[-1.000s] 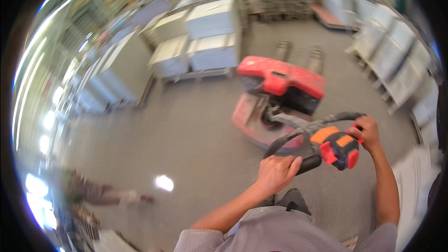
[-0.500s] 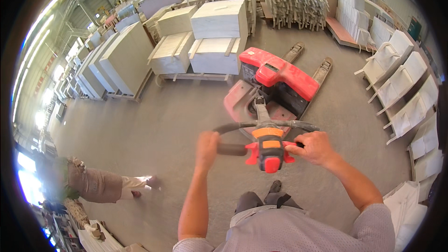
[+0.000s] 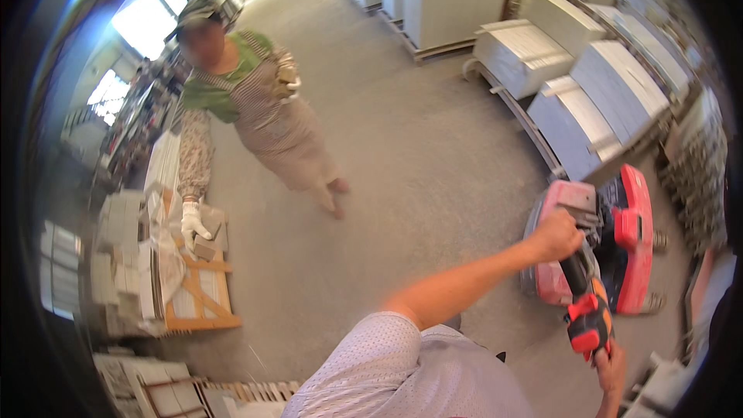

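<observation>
At the right, a red and black electric pallet truck (image 3: 636,232) stands on the grey floor, its tiller head (image 3: 592,317) pointing back toward me. My left hand (image 3: 559,235) is closed around the tiller's black grip (image 3: 575,272). My right hand (image 3: 611,371) is closed on the other side of the tiller head, beside its red button, with the fingers partly hidden. Only short ends of the forks (image 3: 658,241) show beyond the red body.
A person in a striped apron (image 3: 271,120) stands at the left, a white-gloved hand (image 3: 196,224) at a small block above a wooden crate (image 3: 205,298). Pale stone blocks (image 3: 576,112) on pallets line the far right. Tall slabs (image 3: 453,4) stand at the back.
My view has swung left, so the pallet truck now sits at the right edge and the person in the apron shows more fully. Both hands stay on the tiller.
</observation>
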The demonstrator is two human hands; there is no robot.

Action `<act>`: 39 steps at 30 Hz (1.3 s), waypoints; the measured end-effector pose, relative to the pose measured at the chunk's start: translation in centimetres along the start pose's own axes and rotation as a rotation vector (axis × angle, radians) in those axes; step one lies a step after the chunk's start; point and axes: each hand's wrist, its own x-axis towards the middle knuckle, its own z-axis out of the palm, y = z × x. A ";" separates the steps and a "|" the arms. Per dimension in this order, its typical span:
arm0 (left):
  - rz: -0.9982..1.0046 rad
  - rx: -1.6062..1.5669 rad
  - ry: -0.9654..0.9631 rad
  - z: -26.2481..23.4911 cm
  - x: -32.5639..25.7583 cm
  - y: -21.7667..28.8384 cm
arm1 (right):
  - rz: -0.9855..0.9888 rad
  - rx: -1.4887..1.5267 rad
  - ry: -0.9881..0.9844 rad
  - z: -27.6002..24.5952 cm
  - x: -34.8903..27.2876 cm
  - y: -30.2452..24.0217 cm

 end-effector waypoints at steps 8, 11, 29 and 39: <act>-0.231 -0.115 0.079 -1.7 4.1 -7.6 | 0.389 0.067 -0.490 -1.3 13.0 -1.5; -0.301 -0.134 0.096 1.0 3.6 -6.3 | 0.371 0.237 -0.605 -2.6 11.8 1.8; -0.543 -0.279 0.590 10.1 -6.0 16.6 | 0.013 0.313 -0.546 1.6 3.9 3.3; -0.782 -0.345 0.519 18.8 -18.5 35.4 | -0.027 0.158 -0.712 1.7 -10.7 9.9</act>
